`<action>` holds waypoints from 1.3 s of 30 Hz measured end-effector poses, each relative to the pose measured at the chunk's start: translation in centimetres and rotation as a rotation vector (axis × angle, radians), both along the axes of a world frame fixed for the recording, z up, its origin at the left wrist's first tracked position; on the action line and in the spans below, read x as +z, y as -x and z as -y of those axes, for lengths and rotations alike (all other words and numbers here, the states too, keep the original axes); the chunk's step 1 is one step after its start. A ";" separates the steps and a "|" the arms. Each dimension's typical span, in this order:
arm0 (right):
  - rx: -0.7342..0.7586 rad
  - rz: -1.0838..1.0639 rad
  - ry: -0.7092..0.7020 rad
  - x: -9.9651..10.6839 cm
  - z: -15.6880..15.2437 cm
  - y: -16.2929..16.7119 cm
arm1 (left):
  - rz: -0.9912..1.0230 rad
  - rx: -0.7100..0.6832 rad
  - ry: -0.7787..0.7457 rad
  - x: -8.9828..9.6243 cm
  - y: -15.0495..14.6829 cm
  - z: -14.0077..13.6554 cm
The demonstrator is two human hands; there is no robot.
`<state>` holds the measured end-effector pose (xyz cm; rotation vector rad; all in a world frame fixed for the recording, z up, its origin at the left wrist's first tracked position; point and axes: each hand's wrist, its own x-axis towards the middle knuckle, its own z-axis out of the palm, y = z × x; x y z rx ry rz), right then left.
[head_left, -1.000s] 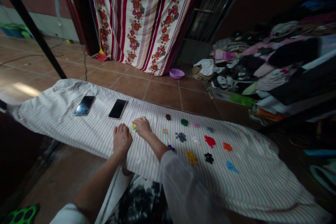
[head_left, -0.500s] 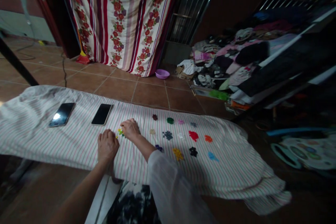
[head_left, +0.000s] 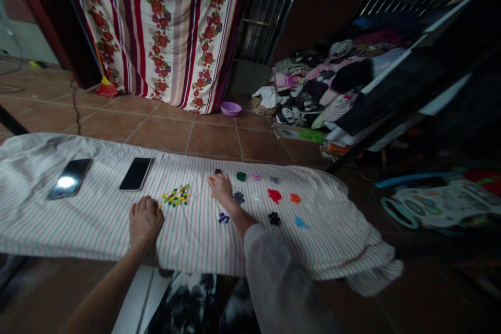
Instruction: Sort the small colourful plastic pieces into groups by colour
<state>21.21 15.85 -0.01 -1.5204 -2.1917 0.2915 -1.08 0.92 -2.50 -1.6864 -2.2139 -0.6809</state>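
Observation:
My left hand [head_left: 145, 222] rests palm down on the striped cloth [head_left: 97, 224], its fingers lying loosely over the fabric. Just right of it lies a mixed pile of small yellow, green and white pieces [head_left: 177, 196], a yellow one by my fingertips. My right hand [head_left: 219, 188] hovers over the cloth with fingers drawn together, just below a brown pile [head_left: 218, 171]. It mostly covers the beige pieces; whether it grips any is hidden. Around it lie dark grey pieces [head_left: 238, 197], purple pieces [head_left: 224, 217] and a green pile [head_left: 240, 176].
Two phones, one glossy [head_left: 70, 178] and one dark [head_left: 136, 174], lie at the left. Further right are red [head_left: 274, 196], orange [head_left: 295, 198], black [head_left: 274, 218] and light blue [head_left: 301, 222] piles. Beyond the cloth are a purple basin [head_left: 230, 109] and heaped clothes [head_left: 313, 83].
My right hand has moved right, from the mixed pile to the beige and brown pieces, uncovering the mixed pile. My left hand stays beside that pile. The camera view has shifted slightly right.

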 end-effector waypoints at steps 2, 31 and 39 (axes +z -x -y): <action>-0.079 -0.015 -0.014 -0.2 -0.7 -2.3 | -0.004 0.007 0.010 0.2 -0.1 0.0; -0.262 0.100 -0.096 -1.9 -4.5 -9.6 | -0.049 0.012 0.019 -0.1 0.2 -0.2; -0.198 0.043 -0.187 -2.3 -4.2 -9.9 | -0.031 0.020 0.047 0.0 0.1 -0.1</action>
